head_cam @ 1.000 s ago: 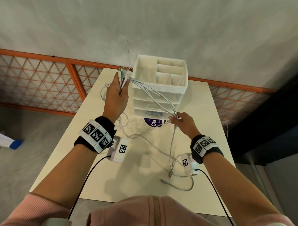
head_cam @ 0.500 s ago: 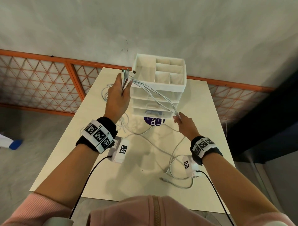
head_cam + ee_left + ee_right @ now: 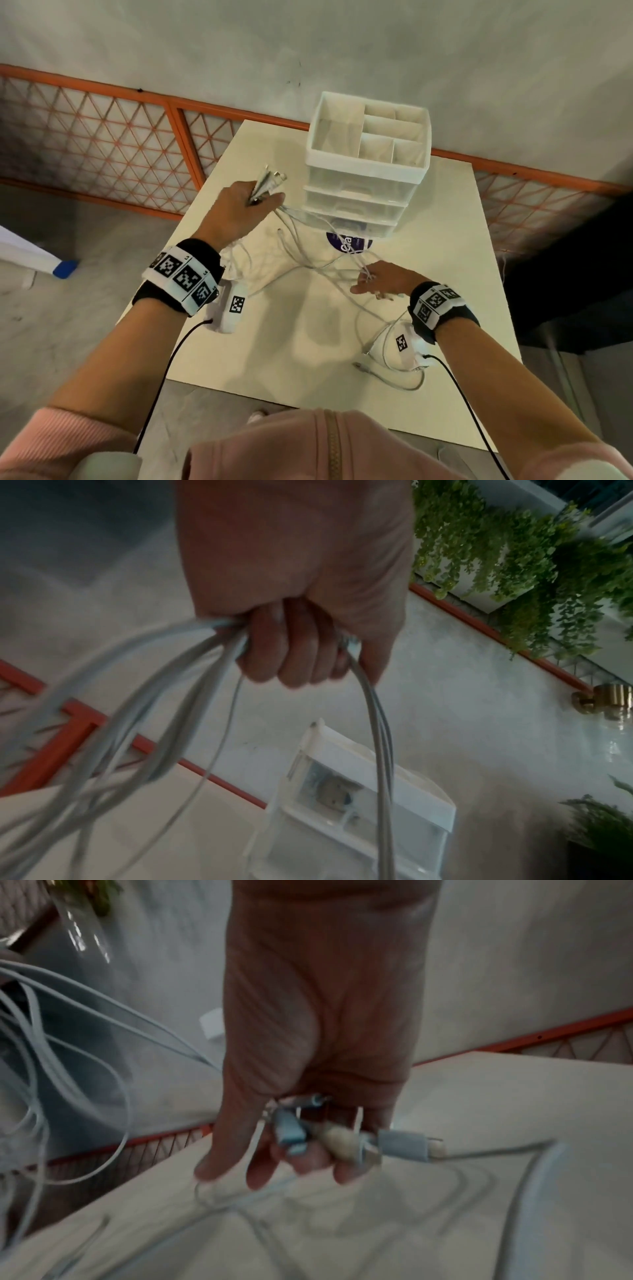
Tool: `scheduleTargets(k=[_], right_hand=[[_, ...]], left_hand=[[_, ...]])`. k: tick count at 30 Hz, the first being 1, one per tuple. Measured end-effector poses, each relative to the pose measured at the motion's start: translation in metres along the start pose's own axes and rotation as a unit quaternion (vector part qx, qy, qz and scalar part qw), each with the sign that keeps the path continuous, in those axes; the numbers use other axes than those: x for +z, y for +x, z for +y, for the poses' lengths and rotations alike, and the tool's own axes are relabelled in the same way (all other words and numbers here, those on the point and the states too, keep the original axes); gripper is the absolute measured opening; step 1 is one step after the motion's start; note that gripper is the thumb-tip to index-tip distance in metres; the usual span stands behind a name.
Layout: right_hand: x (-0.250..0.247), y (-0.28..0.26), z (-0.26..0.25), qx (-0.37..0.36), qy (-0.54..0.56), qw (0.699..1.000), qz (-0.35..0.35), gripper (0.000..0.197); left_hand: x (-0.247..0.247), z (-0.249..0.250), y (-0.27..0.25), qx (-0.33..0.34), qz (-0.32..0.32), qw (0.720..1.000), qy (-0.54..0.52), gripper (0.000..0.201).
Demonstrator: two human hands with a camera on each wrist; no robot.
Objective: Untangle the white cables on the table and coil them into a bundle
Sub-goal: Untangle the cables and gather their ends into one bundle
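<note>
Several white cables (image 3: 310, 263) run tangled over the cream table (image 3: 291, 359) between my hands. My left hand (image 3: 255, 202) is raised left of the drawer unit, and its curled fingers (image 3: 298, 653) grip a bunch of strands. A cluster of plug ends (image 3: 270, 180) sticks out above this fist. My right hand (image 3: 375, 284) hangs low over the table's right half, with strands running through its fingers. In the right wrist view several plug ends (image 3: 342, 1137) lie held among those fingers. A loose cable loop (image 3: 394, 377) lies near the front right corner.
A white drawer organizer (image 3: 366, 171) with open top compartments stands at the table's far side, with a purple round label (image 3: 347, 243) at its foot. An orange lattice railing (image 3: 102, 137) runs behind the table. A blue and white object (image 3: 65, 269) lies on the floor at left.
Both hands have come down. The left hand dropped from beside the organizer's top to lower left with its bunch. The right hand sank toward the table, and the cables went slack.
</note>
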State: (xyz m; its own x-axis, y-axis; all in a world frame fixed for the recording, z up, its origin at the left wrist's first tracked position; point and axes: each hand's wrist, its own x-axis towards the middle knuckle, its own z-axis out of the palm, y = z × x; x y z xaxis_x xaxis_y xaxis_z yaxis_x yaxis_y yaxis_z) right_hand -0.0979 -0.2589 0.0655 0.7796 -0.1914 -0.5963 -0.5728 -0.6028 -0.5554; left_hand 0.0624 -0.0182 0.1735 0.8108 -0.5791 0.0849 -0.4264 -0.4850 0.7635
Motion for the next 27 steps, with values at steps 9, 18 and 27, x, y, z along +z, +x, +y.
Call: scheduleTargets(k=[9, 18, 27], right_hand=[[0.021, 0.058, -0.040, -0.011, -0.154, 0.986, 0.054, 0.037], [0.080, 0.105, -0.057, -0.040, -0.103, 0.980, 0.167, 0.012], [0.010, 0.066, -0.099, -0.161, 0.166, 0.951, 0.207, 0.009]], left_hand=[[0.013, -0.049, -0.035, -0.090, -0.271, 0.949, 0.136, 0.038], [0.022, -0.061, -0.030, -0.097, -0.314, 0.933, 0.148, 0.041], [0.019, -0.054, -0.011, -0.160, -0.252, 0.948, -0.113, 0.049]])
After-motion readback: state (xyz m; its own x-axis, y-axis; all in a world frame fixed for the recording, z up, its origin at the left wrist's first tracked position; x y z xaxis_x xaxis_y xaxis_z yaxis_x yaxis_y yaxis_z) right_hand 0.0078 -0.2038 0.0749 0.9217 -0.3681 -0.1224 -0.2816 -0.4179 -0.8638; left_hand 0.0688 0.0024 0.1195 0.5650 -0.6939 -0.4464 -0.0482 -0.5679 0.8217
